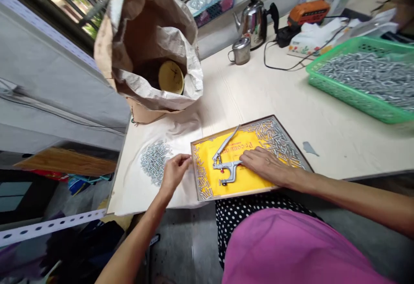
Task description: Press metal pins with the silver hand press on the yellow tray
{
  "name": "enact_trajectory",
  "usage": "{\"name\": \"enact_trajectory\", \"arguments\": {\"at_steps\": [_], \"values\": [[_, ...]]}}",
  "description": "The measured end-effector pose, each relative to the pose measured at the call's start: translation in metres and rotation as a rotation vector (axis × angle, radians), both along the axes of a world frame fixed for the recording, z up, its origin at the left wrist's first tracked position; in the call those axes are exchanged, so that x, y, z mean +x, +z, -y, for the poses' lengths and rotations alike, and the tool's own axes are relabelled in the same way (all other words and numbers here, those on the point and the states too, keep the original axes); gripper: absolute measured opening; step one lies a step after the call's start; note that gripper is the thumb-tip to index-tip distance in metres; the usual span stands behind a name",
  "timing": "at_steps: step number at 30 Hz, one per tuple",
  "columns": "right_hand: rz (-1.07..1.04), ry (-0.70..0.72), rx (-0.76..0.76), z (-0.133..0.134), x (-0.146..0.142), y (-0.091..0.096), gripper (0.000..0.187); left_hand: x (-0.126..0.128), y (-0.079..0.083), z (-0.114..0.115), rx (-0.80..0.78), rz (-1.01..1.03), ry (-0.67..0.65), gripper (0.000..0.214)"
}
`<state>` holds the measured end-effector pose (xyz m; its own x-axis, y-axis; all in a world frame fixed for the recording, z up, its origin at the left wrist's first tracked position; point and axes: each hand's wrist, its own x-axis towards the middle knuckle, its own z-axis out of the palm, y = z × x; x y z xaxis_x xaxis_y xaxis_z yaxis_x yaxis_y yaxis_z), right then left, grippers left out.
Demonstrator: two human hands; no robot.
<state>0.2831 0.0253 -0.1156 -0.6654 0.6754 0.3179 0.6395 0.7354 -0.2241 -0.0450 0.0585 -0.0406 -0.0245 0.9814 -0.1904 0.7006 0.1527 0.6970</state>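
A shallow tray (236,197) with a yellow bottom lies at the table's front edge, small silvery metal pins (274,139) along its left and right sides. In it are grey snap-fastener pliers (230,167), their two handles apart. My right hand (267,165) is palm down over the tray, its curled fingers around the end of the lower handle. Just beside the tray's left edge, my left hand (176,171) is closed in a pinch; whatever is between its fingertips is too small to name. A heap of similar metal pieces (154,162) lies left of that hand on white cloth.
A large open paper sack (145,60) with a yellowish round container (171,77) inside stands behind the heap. Farther right are a steel kettle (254,21), a lidded metal cup (241,51), an orange battery (307,12) and a green basket (349,96) of metal pieces.
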Motion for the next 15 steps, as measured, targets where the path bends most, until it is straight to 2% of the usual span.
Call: {"name": "enact_trajectory", "arguments": {"at_steps": [3, 6, 11, 15], "values": [[0.043, 0.007, 0.004, -0.001, 0.002, 0.003, 0.020, 0.047, -0.005, 0.036, -0.233, 0.327, 0.079, 0.036], [0.065, 0.038, 0.079, -0.002, 0.004, 0.004, 0.018, 0.075, -0.013, 0.055, -0.323, 0.411, 0.131, 0.042], [0.087, 0.017, 0.141, -0.002, 0.005, 0.005, 0.015, 0.087, -0.027, 0.061, -0.388, 0.414, 0.204, 0.050], [0.118, 0.007, 0.117, -0.003, 0.005, 0.007, 0.013, 0.094, -0.028, 0.062, -0.417, 0.386, 0.216, 0.049]]}}
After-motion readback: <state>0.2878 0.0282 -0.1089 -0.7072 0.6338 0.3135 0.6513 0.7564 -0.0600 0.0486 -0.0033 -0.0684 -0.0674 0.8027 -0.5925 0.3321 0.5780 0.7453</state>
